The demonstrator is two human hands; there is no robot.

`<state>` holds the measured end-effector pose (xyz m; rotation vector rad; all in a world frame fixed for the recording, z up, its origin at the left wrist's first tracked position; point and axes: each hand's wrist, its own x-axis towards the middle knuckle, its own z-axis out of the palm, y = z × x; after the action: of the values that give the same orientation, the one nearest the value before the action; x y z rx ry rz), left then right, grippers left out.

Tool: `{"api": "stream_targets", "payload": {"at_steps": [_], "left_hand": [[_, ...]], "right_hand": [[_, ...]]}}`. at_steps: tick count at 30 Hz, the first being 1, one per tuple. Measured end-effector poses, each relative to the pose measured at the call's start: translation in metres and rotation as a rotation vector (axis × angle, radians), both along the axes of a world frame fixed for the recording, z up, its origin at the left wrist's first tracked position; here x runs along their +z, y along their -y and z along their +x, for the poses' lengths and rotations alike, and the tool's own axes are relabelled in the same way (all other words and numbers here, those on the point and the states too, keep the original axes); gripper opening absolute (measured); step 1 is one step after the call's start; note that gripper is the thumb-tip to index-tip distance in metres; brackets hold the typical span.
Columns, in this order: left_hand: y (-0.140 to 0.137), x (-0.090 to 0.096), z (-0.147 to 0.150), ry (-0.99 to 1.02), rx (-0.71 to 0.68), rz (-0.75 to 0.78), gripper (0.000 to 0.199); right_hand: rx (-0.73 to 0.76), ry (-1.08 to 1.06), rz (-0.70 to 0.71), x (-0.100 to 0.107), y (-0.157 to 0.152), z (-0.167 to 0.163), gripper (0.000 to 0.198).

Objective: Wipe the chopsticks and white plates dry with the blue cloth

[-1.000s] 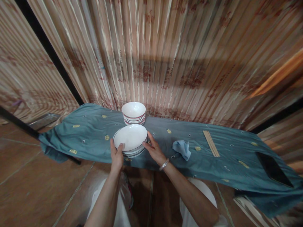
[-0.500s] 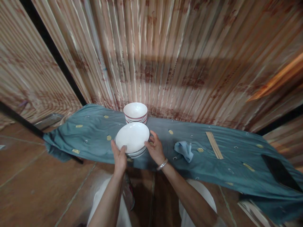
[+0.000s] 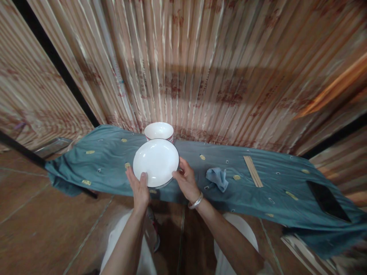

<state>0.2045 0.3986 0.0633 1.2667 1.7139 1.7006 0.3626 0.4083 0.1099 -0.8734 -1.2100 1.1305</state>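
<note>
A round white plate (image 3: 155, 162) with a dark rim is between my two hands, tipped toward me. My left hand (image 3: 139, 188) grips its lower left edge, thumb on the upper face and fingers along the side. On the right edge, my right hand (image 3: 186, 178) has its thumb at the rim and its fingers behind it. A sliver of further plate edges shows beneath, mostly hidden by the plate. Just behind stands a stack of white bowls (image 3: 159, 131) with red rims, its lower part covered by the plate.
A crumpled blue cloth (image 3: 218, 178) lies right of my hands on the green patterned tablecloth (image 3: 183, 194). Farther right are some wooden chopsticks (image 3: 252, 171) and a flat black object (image 3: 328, 200). A pleated curtain (image 3: 183, 76) hangs behind the table. Black poles stand at both sides.
The top plate has come up closer to me between both hands, and it now hides more of the bowls and of the plates below. The view has shifted slightly.
</note>
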Motion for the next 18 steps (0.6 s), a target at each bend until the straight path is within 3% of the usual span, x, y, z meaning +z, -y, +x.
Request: {"api": "stream_targets", "payload": {"at_steps": [4, 8, 14, 18], "left_hand": [[0.017, 0.029, 0.012, -0.154, 0.001, 0.093, 0.073], [0.033, 0.05, 0.04, -0.17, -0.142, 0.207, 0.08], [0.045, 0.061, 0.102, 0.492, -0.498, -0.023, 0.096], [0.031, 0.06, 0.124, 0.817, -0.593, -0.177, 0.104]], "right_hand": [[0.044, -0.146, -0.109, 0.003, 0.005, 0.017, 0.05], [0.073, -0.277, -0.19, 0.01, 0.008, 0.048, 0.033], [0.044, -0.337, -0.241, 0.005, 0.008, 0.111, 0.034], [-0.023, -0.276, -0.282, -0.014, 0.005, 0.147, 0.029]]}}
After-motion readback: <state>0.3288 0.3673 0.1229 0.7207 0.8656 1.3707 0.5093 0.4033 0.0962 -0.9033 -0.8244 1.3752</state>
